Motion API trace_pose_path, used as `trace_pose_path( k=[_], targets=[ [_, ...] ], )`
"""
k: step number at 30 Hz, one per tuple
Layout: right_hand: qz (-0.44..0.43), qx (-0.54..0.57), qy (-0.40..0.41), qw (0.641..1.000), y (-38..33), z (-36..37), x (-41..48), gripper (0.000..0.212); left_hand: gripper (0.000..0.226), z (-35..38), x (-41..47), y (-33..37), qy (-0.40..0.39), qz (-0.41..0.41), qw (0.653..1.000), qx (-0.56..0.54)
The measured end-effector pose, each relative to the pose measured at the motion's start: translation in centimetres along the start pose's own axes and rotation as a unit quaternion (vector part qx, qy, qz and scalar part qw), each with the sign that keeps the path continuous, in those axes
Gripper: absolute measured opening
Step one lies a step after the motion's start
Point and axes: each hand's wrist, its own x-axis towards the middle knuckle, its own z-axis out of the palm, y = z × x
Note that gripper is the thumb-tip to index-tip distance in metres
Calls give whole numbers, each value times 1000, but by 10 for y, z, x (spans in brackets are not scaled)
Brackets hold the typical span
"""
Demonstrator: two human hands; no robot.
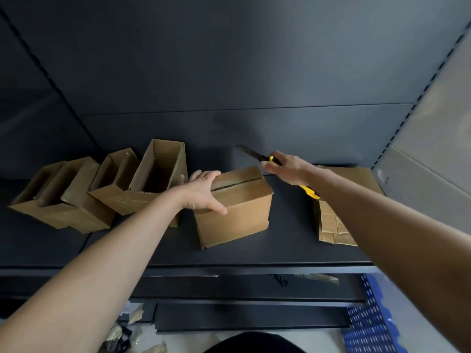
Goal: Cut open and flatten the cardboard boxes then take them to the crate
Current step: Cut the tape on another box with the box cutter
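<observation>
Box [234, 207] sits mid-shelf [288, 240], flaps closed with a seam along the top. Left hand [204, 192] lies palm-down on its near-left top corner, arm stretched straight forward, fingers spread and loose, thumb hooked over the front edge, bracing rather than gripping. Right hand [288, 169] is raised above and just right of the box, arm extended, fingers wrapped tight around a yellow knife [309, 191]; dark blade points up and left, clear of the cardboard. Opened boxes [158, 171] lean in a row to the left. Flattened cardboard [334, 225] is stacked on the right, partly under the right forearm. Blue crate [369, 324] at lower right, below the shelf.
</observation>
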Motion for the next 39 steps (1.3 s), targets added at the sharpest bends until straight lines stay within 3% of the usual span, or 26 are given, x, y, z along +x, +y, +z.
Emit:
trace_pose_path(
  k=[3,8,16,22,28,34,39],
  targets=[
    [-69,-126,-62,988,-29,-19,-10,37,109,-2,3,-7,-9,-9,999,-52],
    [-117,-297,-138,938,-63,-23,-13,23,115,1,4,-15,-7,-7,998,-67],
    [-126,-436,-119,883,-100,-26,-9,25,110,2,5,-16,-5,5,999,-44],
    [-169,-575,-67,797,-118,-19,-6,22,109,1,3,-12,-6,10,1000,-18],
    [-135,-640,-76,752,-104,-19,-15,18,107,-1,-1,-10,-1,5,1000,9],
    [-74,-592,-70,800,-68,-40,-19,28,104,-2,-4,-5,6,-2,1000,29],
    [17,-623,-65,779,-28,-76,-26,26,102,-6,-4,-2,-12,0,998,55]
  ],
)
